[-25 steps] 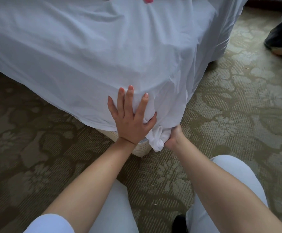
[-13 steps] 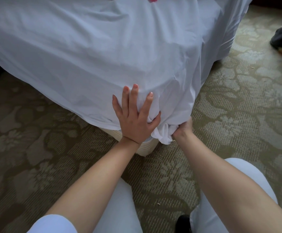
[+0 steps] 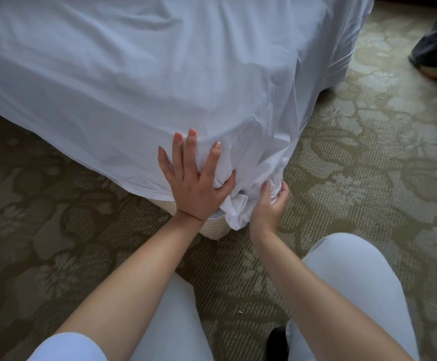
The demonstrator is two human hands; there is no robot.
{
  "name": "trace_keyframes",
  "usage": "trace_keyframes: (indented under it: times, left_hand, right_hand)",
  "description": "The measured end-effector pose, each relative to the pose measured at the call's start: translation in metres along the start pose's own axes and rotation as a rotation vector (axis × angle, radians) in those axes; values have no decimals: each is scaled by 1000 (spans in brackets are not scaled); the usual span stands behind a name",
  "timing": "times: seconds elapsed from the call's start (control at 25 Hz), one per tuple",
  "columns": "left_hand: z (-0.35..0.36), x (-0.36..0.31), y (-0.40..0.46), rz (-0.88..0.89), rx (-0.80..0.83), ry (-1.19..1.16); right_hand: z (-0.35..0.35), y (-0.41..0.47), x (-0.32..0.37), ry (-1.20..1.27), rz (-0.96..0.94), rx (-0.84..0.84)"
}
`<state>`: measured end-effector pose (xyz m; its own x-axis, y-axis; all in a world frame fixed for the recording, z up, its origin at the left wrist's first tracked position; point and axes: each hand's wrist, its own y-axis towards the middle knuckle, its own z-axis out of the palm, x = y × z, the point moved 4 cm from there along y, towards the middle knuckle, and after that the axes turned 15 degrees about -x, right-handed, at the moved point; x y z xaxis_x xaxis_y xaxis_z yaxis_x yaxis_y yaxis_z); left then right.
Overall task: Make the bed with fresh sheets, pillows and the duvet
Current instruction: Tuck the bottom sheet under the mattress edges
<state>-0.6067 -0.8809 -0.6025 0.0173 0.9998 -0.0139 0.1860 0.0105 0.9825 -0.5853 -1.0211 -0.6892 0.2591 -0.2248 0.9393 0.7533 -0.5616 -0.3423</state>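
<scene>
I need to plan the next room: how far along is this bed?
Done: the white sheet is spread over the mattress and hangs down both sides. In hand: at the near corner, the left hand presses the sheet flat while the right hand grips the bunched sheet corner, not yet tucked; the bed base shows below. Left: no pillows or duvet are in view.

I see bare forearms, pale blue trousers (image 3: 363, 290), a short pale sleeve (image 3: 63, 347) (left arm only), pink-painted nails, one dark shoe (image 3: 277, 340).
</scene>
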Motion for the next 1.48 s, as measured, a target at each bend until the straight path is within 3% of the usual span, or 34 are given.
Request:
trace_keyframes:
  times: [0.16,0.28,0.36,0.48,0.6,0.68,0.76,0.8,0.88,0.92,0.96,1.04,1.08,1.16,1.2,1.32,1.48]
  left_hand:
    - [0,1,-1,9,-4,-17]
    - [0,2,-1,-10,-14,-40]
    - [1,2,-2,7,-14,-32]
    - [-2,3,-13,65,36,-16]
    - [-18,2,-39,97,137,-40]
    - [-32,0,-58,74,206,-84]
    - [-45,-2,-70,-134,275,-151]
    - [-50,-1,-73,-371,311,-191]
    - [-51,5,-80,-1025,401,-288]
    - [-50,6,-84,-1264,435,-333]
    - [-50,8,-84,-1357,469,-350]
    - [-47,16,-82,-1279,646,-406]
    - [-45,16,-83,-1302,788,-511]
    - [-48,18,-86,-1515,995,-705]
    - [-49,26,-89,-1629,971,-697]
    - [-49,63,-88,-1877,614,-439]
    - [-36,80,-76,-1984,557,-515]
  right_hand:
    - [1,-1,20,-119,-409,-30]
    - [4,-1,37,-33,-549,16]
    - [14,-4,37,-50,-507,202]
    - [19,7,21,-346,-384,362]
    - [2,29,6,-756,-218,164]
    - [-9,25,0,-805,-234,87]
    - [-6,14,-9,-687,-238,161]
    - [-3,7,-14,-625,-202,220]
    - [3,-2,-19,-561,-180,320]
    - [5,-8,-17,-555,-212,339]
    - [5,-14,-13,-535,-262,321]
    - [4,-30,6,-396,-466,259]
    - [1,-40,22,-297,-676,225]
    - [2,-61,53,-115,-1136,201]
    - [8,-74,67,-56,-1320,216]
    - [38,-108,82,-145,-1632,266]
    - [62,-106,33,-522,-2139,164]
